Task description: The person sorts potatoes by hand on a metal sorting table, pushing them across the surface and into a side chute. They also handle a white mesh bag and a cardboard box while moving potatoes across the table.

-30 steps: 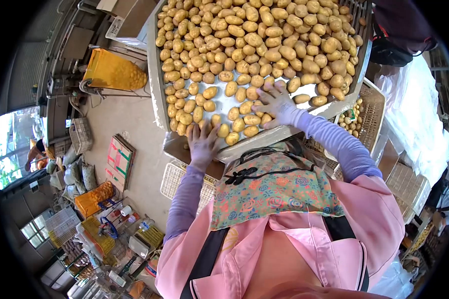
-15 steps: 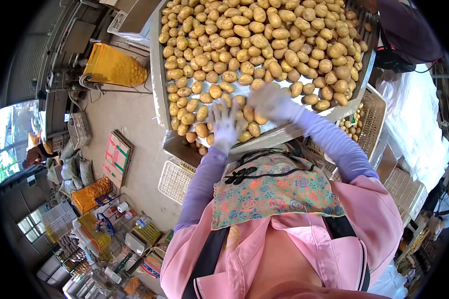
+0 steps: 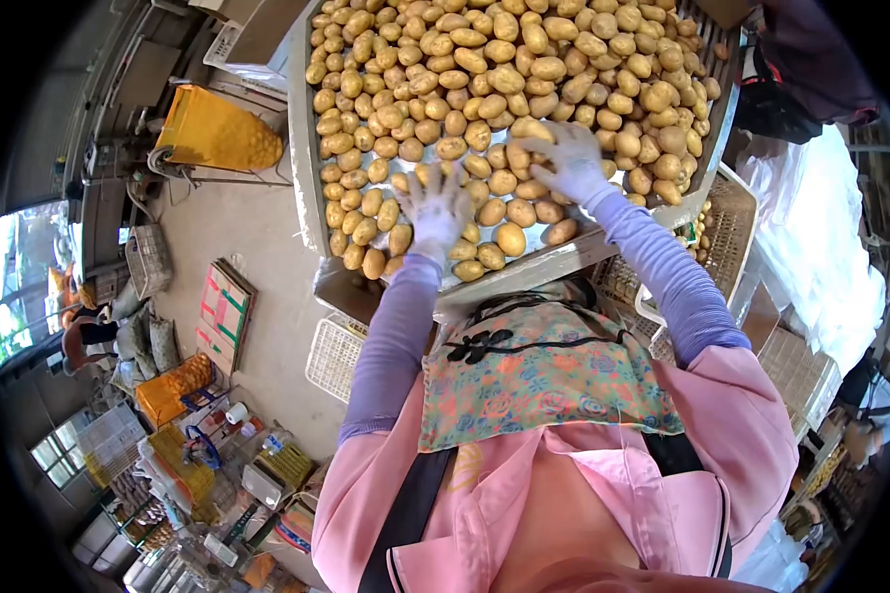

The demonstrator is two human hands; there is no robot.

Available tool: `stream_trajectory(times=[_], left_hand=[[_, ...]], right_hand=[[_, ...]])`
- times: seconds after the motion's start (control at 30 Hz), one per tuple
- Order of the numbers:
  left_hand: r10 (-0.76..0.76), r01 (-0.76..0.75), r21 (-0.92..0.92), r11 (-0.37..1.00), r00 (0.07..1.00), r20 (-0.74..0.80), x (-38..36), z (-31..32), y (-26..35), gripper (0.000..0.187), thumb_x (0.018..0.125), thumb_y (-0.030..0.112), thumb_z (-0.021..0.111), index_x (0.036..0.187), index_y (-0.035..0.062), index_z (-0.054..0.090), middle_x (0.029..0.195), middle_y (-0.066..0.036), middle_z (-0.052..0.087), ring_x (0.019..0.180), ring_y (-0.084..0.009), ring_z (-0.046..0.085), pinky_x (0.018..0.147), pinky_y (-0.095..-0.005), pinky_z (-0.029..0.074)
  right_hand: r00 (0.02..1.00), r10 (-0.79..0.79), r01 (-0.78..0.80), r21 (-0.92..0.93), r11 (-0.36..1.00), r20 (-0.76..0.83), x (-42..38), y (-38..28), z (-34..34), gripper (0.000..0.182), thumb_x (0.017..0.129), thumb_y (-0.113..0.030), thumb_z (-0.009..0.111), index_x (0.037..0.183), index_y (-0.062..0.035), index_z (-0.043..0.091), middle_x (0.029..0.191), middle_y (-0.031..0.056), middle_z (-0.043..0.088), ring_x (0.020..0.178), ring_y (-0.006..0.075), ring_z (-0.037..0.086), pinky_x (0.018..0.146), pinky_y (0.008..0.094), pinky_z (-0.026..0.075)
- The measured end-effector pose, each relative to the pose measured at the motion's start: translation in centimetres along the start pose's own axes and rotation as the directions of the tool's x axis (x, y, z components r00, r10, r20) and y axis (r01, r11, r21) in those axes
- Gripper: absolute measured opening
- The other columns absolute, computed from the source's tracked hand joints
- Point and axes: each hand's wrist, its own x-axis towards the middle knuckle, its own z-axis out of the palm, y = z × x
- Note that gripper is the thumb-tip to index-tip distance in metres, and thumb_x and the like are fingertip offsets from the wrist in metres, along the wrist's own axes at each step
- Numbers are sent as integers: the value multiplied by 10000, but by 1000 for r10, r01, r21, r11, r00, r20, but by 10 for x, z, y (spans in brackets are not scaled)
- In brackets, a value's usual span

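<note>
Many yellow potatoes (image 3: pixel 504 79) lie over a metal sorting table (image 3: pixel 305 178). Near the table's front edge, my left hand (image 3: pixel 435 211), in a pale glove, rests on several potatoes with its fingers spread. My right hand (image 3: pixel 570 164), gloved too, is further right and a little farther up the table. Its fingers curl around a potato (image 3: pixel 531 129) at their tips. Bare metal shows between the potatoes around both hands.
Below the front edge stand a white crate (image 3: pixel 334 358) and, at right, a tan crate (image 3: pixel 730 222) holding potatoes. A yellow sack (image 3: pixel 218 128) hangs at left. Another person's dark sleeve (image 3: pixel 821 49) is at the upper right, near white plastic sheeting (image 3: pixel 821 247).
My right hand has moved right and now has its fingers on a potato. My left hand has shifted slightly left and up. Potatoes near the front edge have shifted, and the whole view has moved slightly.
</note>
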Motion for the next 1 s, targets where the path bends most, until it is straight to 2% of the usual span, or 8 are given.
stream_trajectory(times=[0.13, 0.27, 0.33, 0.6, 0.83, 0.87, 0.9, 1.0], left_hand=[[170, -153, -198, 968, 983, 71, -56, -18, -30, 467, 1003, 482, 590, 1418, 273, 636, 1539, -43, 537, 1490, -437, 332, 1231, -624, 162], [175, -174, -36, 984, 984, 20, -112, -36, -81, 414, 956, 450, 647, 1280, 202, 721, 1406, -30, 644, 1428, -414, 426, 1183, -623, 262], [231, -232, 22, 973, 973, 17, -126, -50, -102, 380, 951, 412, 654, 1231, 166, 724, 1347, -44, 667, 1354, -392, 509, 1166, -588, 314], [177, -171, 105, 980, 983, -45, -29, -42, -158, 486, 985, 430, 590, 1375, 149, 660, 1366, -187, 631, 1291, -414, 549, 1150, -519, 378], [-58, 57, 41, 998, 998, 34, -10, 5, 5, 641, 968, 553, 576, 1517, 223, 546, 1609, -179, 405, 1507, -464, 279, 1162, -737, 187], [82, -82, 35, 996, 997, 5, -28, -1, 6, 636, 961, 537, 596, 1512, 224, 553, 1586, -167, 435, 1489, -462, 314, 1166, -719, 204], [226, -225, 36, 974, 974, -30, -42, -8, 5, 630, 953, 521, 617, 1507, 225, 560, 1563, -156, 465, 1470, -461, 349, 1169, -701, 220], [299, -294, -53, 954, 946, 122, -86, -29, -42, 583, 961, 430, 650, 1515, 277, 552, 1603, -168, 430, 1465, -444, 382, 1213, -622, 242]], right_hand=[[991, 88, -113, -280, 953, -101, -39, 41, 10, 578, 881, -570, 653, 1439, -441, 586, 1673, 134, 332, 1533, 471, 253, 1229, 640, 195], [932, -80, 105, -51, 993, 353, -64, -15, 4, 844, 813, -745, 640, 1560, -400, 449, 1722, 138, 235, 1575, 508, 125, 1262, 646, 96], [936, -222, 221, 34, 975, 275, -59, -30, 32, 859, 775, -714, 725, 1533, -385, 492, 1690, 125, 289, 1563, 511, 134, 1263, 659, 110], [778, -606, 598, 102, 795, 167, -28, -159, 73, 732, 786, -621, 736, 1459, -384, 568, 1658, 81, 357, 1529, 410, 294, 1266, 586, 168], [631, -775, 722, 392, 571, -31, -21, -70, 72, 397, 864, -367, 717, 1239, -236, 727, 1223, 46, 702, 1190, 264, 614, 1098, 499, 406], [664, -652, 748, 298, 593, -366, -27, -51, 30, 298, 882, -275, 702, 1162, -183, 747, 1129, 42, 729, 1055, 284, 661, 1021, 469, 456], [783, -477, 592, 245, 768, -399, -33, -24, 29, 337, 883, -302, 694, 1211, -232, 724, 1128, 44, 730, 1089, 281, 666, 1071, 470, 445], [997, 31, -49, -258, 965, -74, -54, 38, -8, 661, 950, -646, 556, 1553, -389, 472, 1594, 130, 456, 1479, 374, 368, 1269, 555, 157]])
